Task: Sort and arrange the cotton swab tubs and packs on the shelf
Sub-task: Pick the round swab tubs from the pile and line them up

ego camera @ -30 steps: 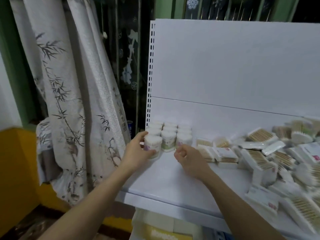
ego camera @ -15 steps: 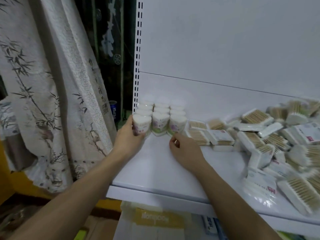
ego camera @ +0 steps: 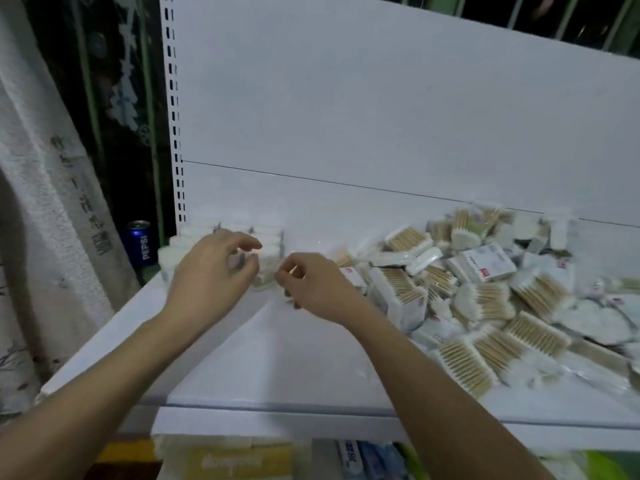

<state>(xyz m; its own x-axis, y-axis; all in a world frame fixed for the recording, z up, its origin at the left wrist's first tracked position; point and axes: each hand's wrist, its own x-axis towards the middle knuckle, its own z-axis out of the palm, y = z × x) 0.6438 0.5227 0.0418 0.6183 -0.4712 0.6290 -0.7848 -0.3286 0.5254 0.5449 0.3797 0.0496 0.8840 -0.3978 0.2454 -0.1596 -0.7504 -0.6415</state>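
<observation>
White shelf [ego camera: 277,368]: cotton swab tubs [ego camera: 266,237] ranked in rows at the far left corner; cotton swab packs [ego camera: 485,299] heaped loose across the right side. Left hand [ego camera: 211,271] hovers before the front tubs, fingers loosely curled, grasping nothing (image blurred). Right hand [ego camera: 311,285] just beside, fingers curled; hold cannot be told. Blue can [ego camera: 140,244] beyond the shelf's left edge.

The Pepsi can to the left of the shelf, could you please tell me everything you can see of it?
The Pepsi can is blue with a silver top rim and white lettering running down its side. It looks like metal, stands upright and shows no dents. It sits below and left of the shelf, behind the perforated upright, next to the curtain. Its base is hidden. Neither hand touches it.
</observation>
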